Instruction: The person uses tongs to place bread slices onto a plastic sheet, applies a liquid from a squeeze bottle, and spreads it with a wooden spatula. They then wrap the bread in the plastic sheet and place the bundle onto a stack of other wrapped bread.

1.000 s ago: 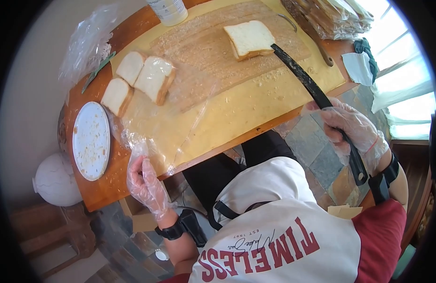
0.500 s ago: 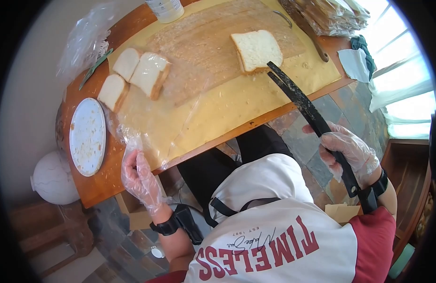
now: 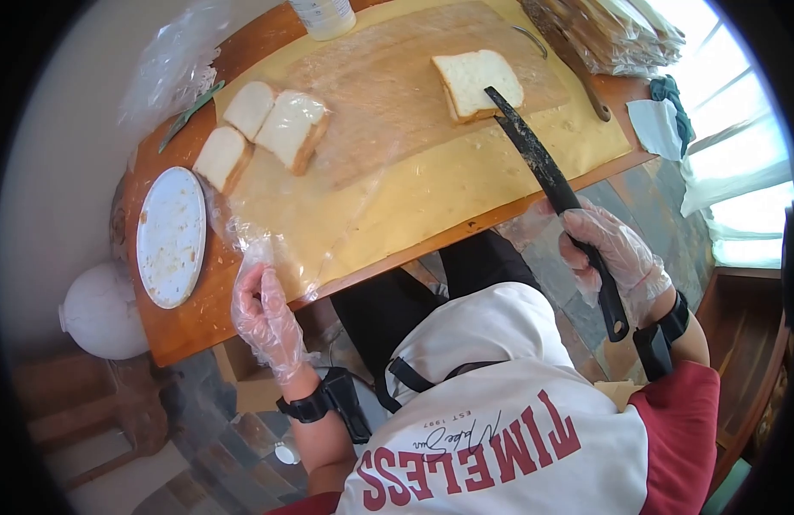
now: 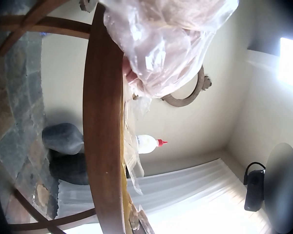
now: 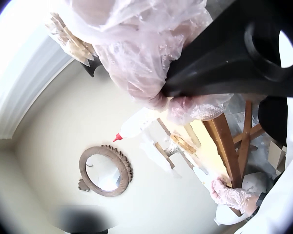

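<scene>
My gloved right hand [image 3: 611, 253] grips black tongs [image 3: 547, 167] by the handle. One tong arm overlaps the top of the stacked bread slices [image 3: 478, 77] on the wooden board; the other is at their near edge. At the near table edge, my gloved left hand [image 3: 268, 322] pinches the edge of a clear plastic bag [image 3: 285, 249], which spreads over the yellow sheet. Beyond the bag lie three more pieces of bread [image 3: 285, 129], close together. The right wrist view shows the wide, dark handle of the tongs [image 5: 219, 63] under the gloved fingers.
A crumb-covered white plate [image 3: 171, 240] sits at the left table edge. The cutting board [image 3: 388, 77] carries crumbs. At the back stand a white bottle [image 3: 324, 17] and a pile of wrapped packets [image 3: 607, 34]. A green-handled utensil [image 3: 191, 116] lies at left.
The tongs pulled back off the bread with their arms spread, then moved forward over it again. The bread stack has turned and shifted right. My left hand stays at the bag's edge.
</scene>
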### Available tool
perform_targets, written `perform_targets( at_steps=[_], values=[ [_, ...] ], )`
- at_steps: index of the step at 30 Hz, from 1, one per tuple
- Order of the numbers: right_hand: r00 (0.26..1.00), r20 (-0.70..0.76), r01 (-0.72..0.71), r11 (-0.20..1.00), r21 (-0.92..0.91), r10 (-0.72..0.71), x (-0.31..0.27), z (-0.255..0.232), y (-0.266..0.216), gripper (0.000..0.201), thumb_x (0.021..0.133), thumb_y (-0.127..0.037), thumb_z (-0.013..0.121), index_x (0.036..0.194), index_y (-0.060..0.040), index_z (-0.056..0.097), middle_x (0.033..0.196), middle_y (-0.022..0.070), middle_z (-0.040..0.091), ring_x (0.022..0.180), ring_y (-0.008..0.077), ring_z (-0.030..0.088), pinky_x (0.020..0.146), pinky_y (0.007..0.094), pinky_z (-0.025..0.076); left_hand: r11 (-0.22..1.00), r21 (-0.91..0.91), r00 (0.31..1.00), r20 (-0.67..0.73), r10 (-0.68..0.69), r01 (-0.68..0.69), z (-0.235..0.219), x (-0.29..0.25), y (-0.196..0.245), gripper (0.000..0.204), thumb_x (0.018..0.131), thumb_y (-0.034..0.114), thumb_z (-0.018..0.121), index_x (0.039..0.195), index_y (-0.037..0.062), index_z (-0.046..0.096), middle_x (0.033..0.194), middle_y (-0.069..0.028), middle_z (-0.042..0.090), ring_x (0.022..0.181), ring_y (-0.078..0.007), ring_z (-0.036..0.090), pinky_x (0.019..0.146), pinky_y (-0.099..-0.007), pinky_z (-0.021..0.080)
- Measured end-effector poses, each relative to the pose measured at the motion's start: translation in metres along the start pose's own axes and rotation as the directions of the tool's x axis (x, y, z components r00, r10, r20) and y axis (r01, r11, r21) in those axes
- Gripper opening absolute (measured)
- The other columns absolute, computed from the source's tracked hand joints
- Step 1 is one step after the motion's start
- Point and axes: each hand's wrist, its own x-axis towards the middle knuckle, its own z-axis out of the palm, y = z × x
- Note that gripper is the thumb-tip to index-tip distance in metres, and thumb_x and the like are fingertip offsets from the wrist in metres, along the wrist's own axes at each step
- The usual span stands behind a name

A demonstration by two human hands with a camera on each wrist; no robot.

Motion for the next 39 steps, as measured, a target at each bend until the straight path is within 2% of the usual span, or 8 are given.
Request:
perform_targets(
  at_steps=[8,10,12,15,18,30,36,39],
  values=[
    [0.991,-0.136,-0.04,0.99,-0.136,0.021,-0.005,-0.003,0.001,0.041,0.094,-0.031,0.056,0.125,-0.0059,0.047,0.056,-0.0028,0.042,0.04,0.004,0.037,0.034,0.0179,0.025,0.995,-0.085,0.998,0.037,-0.054,0.057,-0.003,0.0,-0.012,0.015,0.088,0.005,0.062,0.1,-0.0034,0.062,0.106,-0.0108,0.061,0.101,-0.0186,0.056,0.092,-0.0318,0.043],
    [0.993,-0.115,-0.005,0.993,-0.116,-0.008,-0.009,-0.007,0.003,0.041,0.092,-0.029,0.057,0.124,-0.0056,0.049,0.057,-0.0024,0.043,0.041,0.0046,0.037,0.036,0.0186,0.027,0.948,0.146,0.957,0.104,0.27,-0.283,-0.003,0.006,-0.006,0.036,0.079,0.014,0.071,0.11,0.0008,0.059,0.115,-0.0164,0.057,0.111,-0.0304,0.053,0.099,-0.0397,0.039],
    [0.998,-0.063,0.016,0.996,-0.091,-0.022,-0.01,-0.011,0.001,0.042,0.09,-0.029,0.059,0.124,-0.0053,0.05,0.056,-0.0021,0.044,0.041,0.005,0.037,0.036,0.0191,0.027,0.862,0.323,0.918,0.205,0.339,-0.39,-0.002,0.007,0.008,0.057,0.075,0.028,0.075,0.122,0.0027,0.054,0.13,-0.0195,0.05,0.125,-0.0357,0.045,0.107,-0.0473,0.031],
    [0.998,0.048,0.033,0.996,-0.079,-0.03,-0.007,-0.01,-0.002,0.047,0.088,-0.03,0.064,0.125,-0.0048,0.049,0.054,-0.0019,0.044,0.038,0.0054,0.036,0.035,0.0195,0.027,0.701,0.566,0.9,0.318,0.3,-0.434,0.004,0.009,0.021,0.062,0.075,0.041,0.073,0.123,0.005,0.054,0.131,-0.0203,0.049,0.129,-0.0388,0.038,0.107,-0.0567,0.023],
    [0.994,0.107,0.016,0.992,-0.127,-0.002,-0.005,-0.004,-0.008,0.051,0.085,-0.033,0.067,0.123,-0.0041,0.05,0.054,-0.0015,0.045,0.038,0.0057,0.037,0.035,0.0192,0.027,0.697,0.584,0.907,0.321,0.273,-0.416,0.007,0.015,0.008,0.064,0.073,0.045,0.072,0.12,0.0057,0.056,0.13,-0.0171,0.049,0.129,-0.0382,0.036,0.103,-0.0671,0.016],
    [0.957,0.262,-0.037,0.947,-0.319,0.126,0.008,0.009,-0.019,0.051,0.077,-0.028,0.066,0.117,0.0008,0.053,0.057,-0.0012,0.048,0.043,0.0059,0.042,0.039,0.019,0.03,0.552,0.649,0.852,0.385,0.354,-0.523,-0.01,0.016,0.02,0.031,0.074,0.016,0.07,0.102,0.0078,0.063,0.111,-0.0109,0.058,0.119,-0.0317,0.047,0.104,-0.0661,0.019],
    [0.927,0.316,-0.074,0.923,-0.379,0.204,0.008,0.007,-0.025,0.052,0.076,-0.029,0.067,0.116,0.0021,0.053,0.057,-0.0007,0.048,0.043,0.0065,0.042,0.039,0.0191,0.031,0.665,0.569,0.856,0.154,0.493,-0.485,-0.009,0.021,0.009,0.005,0.074,0.01,0.068,0.079,0.0088,0.066,0.08,-0.0061,0.066,0.097,-0.0275,0.062,0.1,-0.0571,0.028],
    [0.876,0.374,-0.118,0.887,-0.446,0.304,0.01,0.012,-0.025,0.052,0.077,-0.029,0.066,0.116,0.0024,0.054,0.058,-0.0005,0.048,0.042,0.0064,0.043,0.038,0.019,0.032,0.693,0.539,0.839,0.048,0.542,-0.479,-0.007,0.023,0.022,0.005,0.073,0.009,0.069,0.078,0.0087,0.067,0.084,-0.0073,0.068,0.095,-0.0268,0.063,0.098,-0.0534,0.03]
  ],
)
